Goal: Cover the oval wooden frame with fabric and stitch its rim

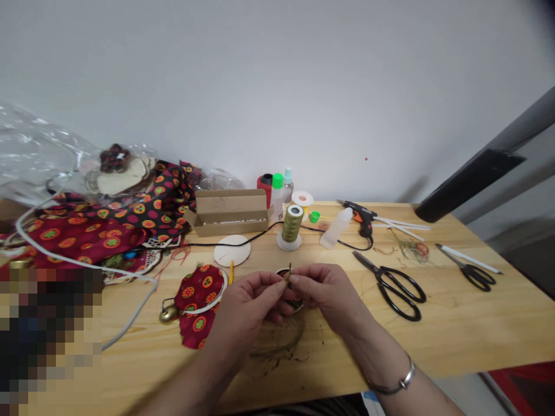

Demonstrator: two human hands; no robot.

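Note:
At the front middle of the table, my left hand (255,297) and my right hand (327,289) meet, fingertips pinched together. Between them is a thin olive-brown strand (289,274), its short end pointing up; it looks like thread, though the fingers hide most of it. Partly covered behind my fingers lies a small round dark piece with a pale rim (282,271). A loose bundle of olive threads (281,344) rests on the wood below my hands. To the left of my left hand are a red patterned fabric disc (202,289) and a brass bell (168,314).
A spool of olive thread (292,224), a cardboard box (232,214), a white disc (232,250) and bottles (277,196) stand behind. Rightward lie large black scissors (390,286), a glue gun (362,216) and smaller scissors (470,271). Patterned fabric (87,231) and a white cable (87,264) fill the left.

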